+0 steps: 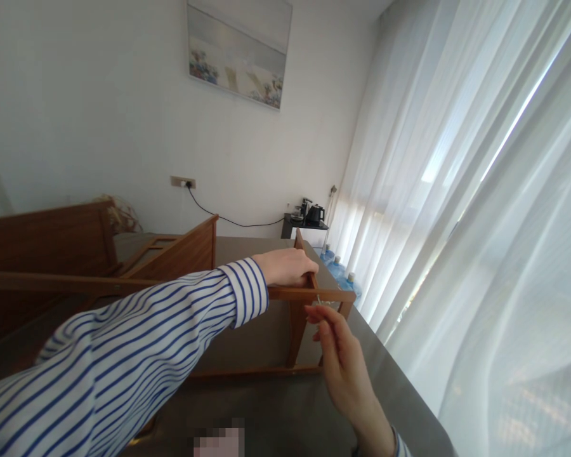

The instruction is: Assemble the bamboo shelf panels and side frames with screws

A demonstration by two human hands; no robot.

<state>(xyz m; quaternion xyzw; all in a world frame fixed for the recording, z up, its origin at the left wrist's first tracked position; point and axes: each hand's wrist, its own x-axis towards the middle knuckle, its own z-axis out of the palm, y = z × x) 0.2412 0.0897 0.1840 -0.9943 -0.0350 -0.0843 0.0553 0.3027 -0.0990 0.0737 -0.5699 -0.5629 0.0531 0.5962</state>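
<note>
A brown wooden furniture frame (pixel 292 336) lies on the grey floor in front of me. My left hand (pixel 288 266), in a blue-and-white striped sleeve, is closed over the top rail near its right corner. Just below that corner, my right hand (pixel 335 355) pinches a small thin metal tool (pixel 320 301), its tip at the joint of the rail. What the tool is exactly, I cannot make out.
More wooden panels (pixel 176 254) stand and lie at the left. A dark side table with a kettle (pixel 314 216) stands against the white wall. Blue water bottles (pixel 347 279) sit by the white curtain (pixel 457 190) at the right. A cable runs from a wall socket (pixel 183 183).
</note>
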